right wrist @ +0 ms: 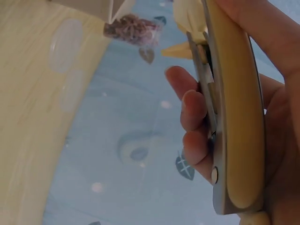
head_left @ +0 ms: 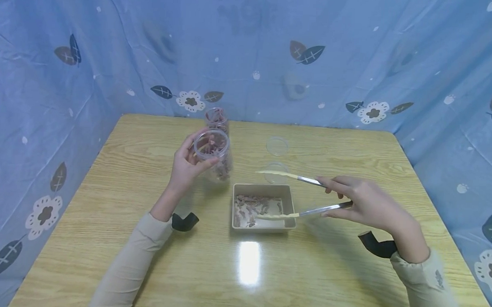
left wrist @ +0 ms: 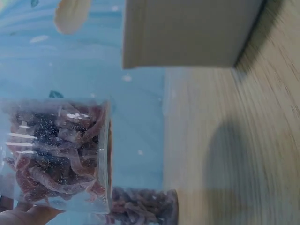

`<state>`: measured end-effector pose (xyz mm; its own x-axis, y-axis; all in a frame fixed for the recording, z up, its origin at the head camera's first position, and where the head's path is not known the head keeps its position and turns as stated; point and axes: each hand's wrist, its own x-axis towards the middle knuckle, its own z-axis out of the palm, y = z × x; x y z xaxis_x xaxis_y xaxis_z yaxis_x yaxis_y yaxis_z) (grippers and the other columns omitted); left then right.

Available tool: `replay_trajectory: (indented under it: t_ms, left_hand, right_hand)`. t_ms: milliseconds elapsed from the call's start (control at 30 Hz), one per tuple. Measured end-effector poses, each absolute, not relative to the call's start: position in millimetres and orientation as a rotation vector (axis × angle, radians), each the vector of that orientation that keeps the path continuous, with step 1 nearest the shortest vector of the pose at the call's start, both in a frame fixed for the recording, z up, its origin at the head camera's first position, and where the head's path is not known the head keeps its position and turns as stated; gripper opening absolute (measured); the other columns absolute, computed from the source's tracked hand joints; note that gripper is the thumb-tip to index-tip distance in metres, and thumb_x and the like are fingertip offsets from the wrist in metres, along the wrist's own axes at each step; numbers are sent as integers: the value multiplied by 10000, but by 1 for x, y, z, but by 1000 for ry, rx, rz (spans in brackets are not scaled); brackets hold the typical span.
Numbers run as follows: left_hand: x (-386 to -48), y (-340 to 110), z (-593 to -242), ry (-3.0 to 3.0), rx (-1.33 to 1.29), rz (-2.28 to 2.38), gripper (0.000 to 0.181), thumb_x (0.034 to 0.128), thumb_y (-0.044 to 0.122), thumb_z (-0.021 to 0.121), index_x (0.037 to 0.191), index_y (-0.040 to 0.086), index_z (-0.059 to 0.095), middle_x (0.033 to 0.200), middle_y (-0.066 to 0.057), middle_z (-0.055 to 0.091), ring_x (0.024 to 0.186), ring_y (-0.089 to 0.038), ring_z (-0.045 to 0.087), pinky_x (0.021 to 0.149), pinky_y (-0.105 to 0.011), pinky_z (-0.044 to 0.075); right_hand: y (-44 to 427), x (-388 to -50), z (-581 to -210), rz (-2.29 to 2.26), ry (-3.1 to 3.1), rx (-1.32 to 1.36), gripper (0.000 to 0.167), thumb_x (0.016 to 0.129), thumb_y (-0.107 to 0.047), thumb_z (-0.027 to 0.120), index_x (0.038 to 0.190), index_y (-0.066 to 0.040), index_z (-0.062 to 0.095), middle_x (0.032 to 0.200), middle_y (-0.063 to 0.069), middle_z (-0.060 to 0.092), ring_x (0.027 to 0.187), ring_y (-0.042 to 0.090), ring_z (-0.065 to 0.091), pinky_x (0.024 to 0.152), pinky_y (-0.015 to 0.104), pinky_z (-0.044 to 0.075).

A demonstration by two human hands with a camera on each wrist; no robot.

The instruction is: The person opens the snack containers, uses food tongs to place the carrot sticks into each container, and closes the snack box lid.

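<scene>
My left hand grips a clear plastic jar near its open rim, raised off the table. Reddish-brown dried strips, perhaps of meat, fill much of the jar in the left wrist view. In my right hand is a pair of tongs with metal arms and pale yellow tips, spread wide with nothing between them. The tips hang over and just behind a beige rectangular tray. Several small strips lie scattered on the tray's floor.
Behind the held jar stands a second clear jar of similar strips. Two round clear lids lie right of the jars, the nearer lid just behind the tray. A blue patterned curtain surrounds the wood-grain table.
</scene>
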<state>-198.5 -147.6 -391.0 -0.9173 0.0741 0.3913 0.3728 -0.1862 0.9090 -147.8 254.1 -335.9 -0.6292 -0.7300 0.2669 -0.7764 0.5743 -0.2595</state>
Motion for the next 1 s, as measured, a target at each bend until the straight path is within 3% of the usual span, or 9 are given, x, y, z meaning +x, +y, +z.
replay_trajectory:
  t_ms: [133,300,633,833,1000]
  left_hand:
    - [-202,-150,-395,-1878,-461,-2204,688,747,-82,691,1361,1,393,1333,-88,446,1255,-356,412,1033,-296,407]
    - [-205,-153,-399,-1920,-371,-2192,689,748,-98,673,1365,28,394,1348,-129,430,1254,-332,414,1032,-294,409]
    - [-210,-157,-403,-1959,-333,-2138,677,751,-57,695,1357,45,411,1358,-156,426,1255,-317,421,1054,-309,387]
    - [-209,-157,-402,-1943,-325,-2154,683,751,-56,693,1362,44,407,1365,-164,430,1254,-305,430,1047,-309,394]
    - [-208,-158,-402,-1902,-350,-2207,663,768,-77,656,1367,24,389,1377,-219,406,1280,-352,391,1065,-307,370]
  right_hand:
    - [257,-148,-343,642,-2654,1274,719,653,-224,833,1296,-100,535,931,-129,552,661,-5,441,541,47,414]
    - [266,-155,-355,809,-2635,1230,775,640,-121,838,1331,-70,492,948,-138,525,687,7,402,503,66,388]
    - [294,-178,-389,956,-2580,1003,780,616,25,819,1322,-40,495,879,-88,552,573,10,356,452,134,324]
    - [301,-185,-394,1011,-2576,756,714,644,70,785,1299,2,509,800,-25,540,537,99,372,456,183,307]
    - [302,-191,-391,1057,-2603,567,659,704,53,751,1310,13,497,840,-153,571,542,86,386,460,181,310]
